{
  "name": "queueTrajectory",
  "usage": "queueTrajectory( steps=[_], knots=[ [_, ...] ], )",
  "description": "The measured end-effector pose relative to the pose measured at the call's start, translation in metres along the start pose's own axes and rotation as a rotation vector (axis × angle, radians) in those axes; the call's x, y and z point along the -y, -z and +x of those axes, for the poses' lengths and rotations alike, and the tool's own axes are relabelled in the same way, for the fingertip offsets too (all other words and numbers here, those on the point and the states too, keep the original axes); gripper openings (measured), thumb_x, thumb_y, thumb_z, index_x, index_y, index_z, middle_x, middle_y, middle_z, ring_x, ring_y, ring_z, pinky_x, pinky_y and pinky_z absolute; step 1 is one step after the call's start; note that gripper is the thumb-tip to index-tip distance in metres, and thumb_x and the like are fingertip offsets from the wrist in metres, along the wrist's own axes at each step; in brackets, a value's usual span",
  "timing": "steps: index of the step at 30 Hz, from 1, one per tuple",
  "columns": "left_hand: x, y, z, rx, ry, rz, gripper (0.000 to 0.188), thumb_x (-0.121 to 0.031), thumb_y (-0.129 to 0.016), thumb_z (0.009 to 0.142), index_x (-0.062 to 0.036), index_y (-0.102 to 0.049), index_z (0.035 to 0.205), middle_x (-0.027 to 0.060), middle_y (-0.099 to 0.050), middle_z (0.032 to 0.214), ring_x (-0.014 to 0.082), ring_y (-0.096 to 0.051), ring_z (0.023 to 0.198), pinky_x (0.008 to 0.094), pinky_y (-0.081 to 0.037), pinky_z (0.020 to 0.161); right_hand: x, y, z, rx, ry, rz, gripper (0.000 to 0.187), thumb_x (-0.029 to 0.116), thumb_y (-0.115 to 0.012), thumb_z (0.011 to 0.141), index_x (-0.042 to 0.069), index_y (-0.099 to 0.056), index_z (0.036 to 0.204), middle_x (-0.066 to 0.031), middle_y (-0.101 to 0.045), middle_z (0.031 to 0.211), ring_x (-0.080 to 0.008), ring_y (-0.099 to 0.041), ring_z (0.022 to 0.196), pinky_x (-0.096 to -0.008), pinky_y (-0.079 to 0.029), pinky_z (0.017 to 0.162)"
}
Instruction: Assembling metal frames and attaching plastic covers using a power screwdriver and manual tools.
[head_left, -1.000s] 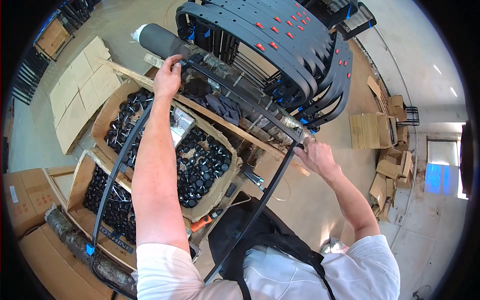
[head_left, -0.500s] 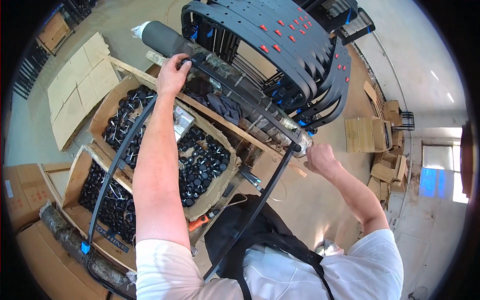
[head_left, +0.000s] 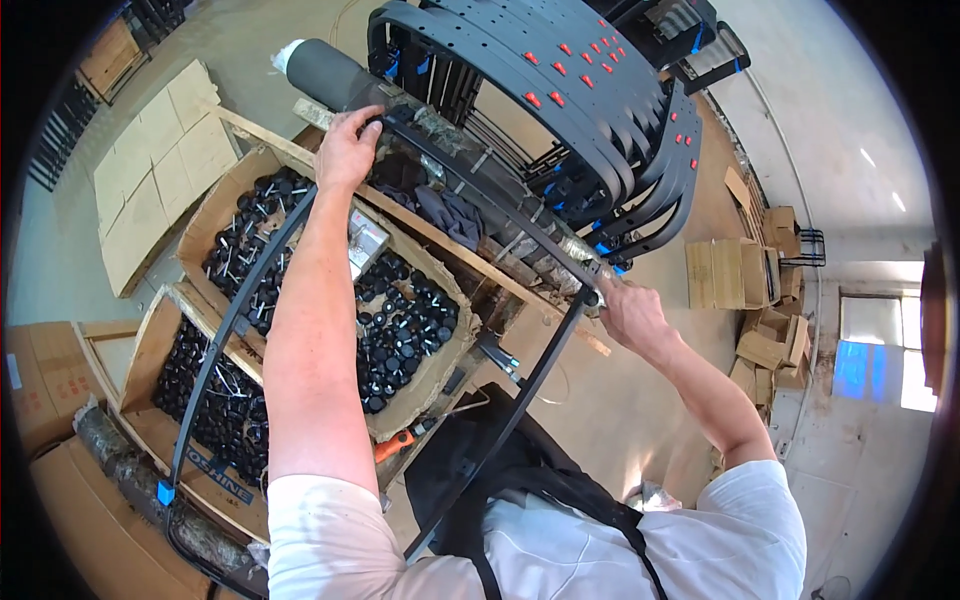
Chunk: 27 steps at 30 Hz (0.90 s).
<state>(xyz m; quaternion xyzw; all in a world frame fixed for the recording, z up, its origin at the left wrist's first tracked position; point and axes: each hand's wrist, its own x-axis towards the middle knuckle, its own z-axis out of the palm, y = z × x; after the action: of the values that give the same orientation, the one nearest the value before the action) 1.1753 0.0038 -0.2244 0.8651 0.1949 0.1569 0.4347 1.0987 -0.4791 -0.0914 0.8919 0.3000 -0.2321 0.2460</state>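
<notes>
A black metal tube frame [head_left: 548, 355] lies across in front of me, its far crossbar over a padded, wrapped rail [head_left: 335, 80]. My left hand [head_left: 347, 150] is closed around the frame's far left corner, thumb and fingers curled on the tube. At the crossbar's right corner, my right hand [head_left: 636, 318] has its fingers bent against the frame's end; whatever small part lies under the fingertips is hidden. One side tube of the frame runs down past my left forearm and carries a blue clip [head_left: 166, 492].
Cardboard boxes of black round-headed screw knobs [head_left: 405, 335] sit below my left arm, a metal box [head_left: 367, 243] among them. An orange-handled tool [head_left: 395, 444] lies nearby. Stacked dark curved frames [head_left: 560, 60] with red pieces stand beyond the rail. Cartons [head_left: 725, 272] are at right.
My right hand has moved left and slightly up, from beside the frame's right corner onto it. My left hand keeps its grip on the left corner.
</notes>
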Motion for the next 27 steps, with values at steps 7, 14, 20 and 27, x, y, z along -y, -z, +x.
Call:
queueTrajectory(
  steps=[7,14,20,27],
  knots=[
    [0.011,-0.007,0.008,0.017,0.075,-0.107,0.05,-0.038,-0.063,0.098,-0.0365,-0.059,0.147,0.004,-0.07,0.137,0.0288,-0.066,0.125,0.0399,-0.048,0.11,0.003,0.017,0.007,-0.104,-0.017,0.102,0.03,0.025,-0.064,0.095,0.001,-0.059,0.112,-0.0194,-0.073,0.085,-0.0379,-0.074,0.082,-0.0502,-0.059,0.068],
    [0.014,0.004,0.007,0.019,0.023,-0.082,0.08,-0.048,-0.073,0.089,-0.0247,-0.042,0.159,-0.0011,-0.066,0.144,0.03,-0.065,0.129,0.0419,-0.048,0.11,0.025,-0.005,0.024,-0.14,-0.132,0.149,0.045,0.04,-0.052,0.104,-0.002,-0.067,0.098,-0.0226,-0.073,0.078,-0.0387,-0.074,0.077,-0.0498,-0.059,0.068],
    [-0.044,0.012,-0.002,-0.105,0.237,0.185,0.105,-0.061,-0.082,0.079,-0.0131,-0.037,0.16,0.0141,-0.063,0.145,0.0343,-0.062,0.131,0.0452,-0.049,0.11,0.026,-0.024,0.02,-0.223,-0.211,0.163,0.054,0.043,-0.049,0.105,-0.002,-0.07,0.085,-0.0236,-0.073,0.075,-0.0399,-0.075,0.073,-0.0498,-0.06,0.067],
    [0.049,0.126,0.012,-0.682,0.413,0.605,0.048,-0.033,-0.074,0.094,-0.0046,-0.059,0.13,0.0187,-0.07,0.111,0.0361,-0.07,0.101,0.0492,-0.058,0.085,0.027,-0.014,0.024,-0.245,-0.186,0.179,0.054,0.043,-0.049,0.105,-0.004,-0.07,0.088,-0.0233,-0.073,0.073,-0.0399,-0.074,0.07,-0.0503,-0.06,0.064]
  ],
)
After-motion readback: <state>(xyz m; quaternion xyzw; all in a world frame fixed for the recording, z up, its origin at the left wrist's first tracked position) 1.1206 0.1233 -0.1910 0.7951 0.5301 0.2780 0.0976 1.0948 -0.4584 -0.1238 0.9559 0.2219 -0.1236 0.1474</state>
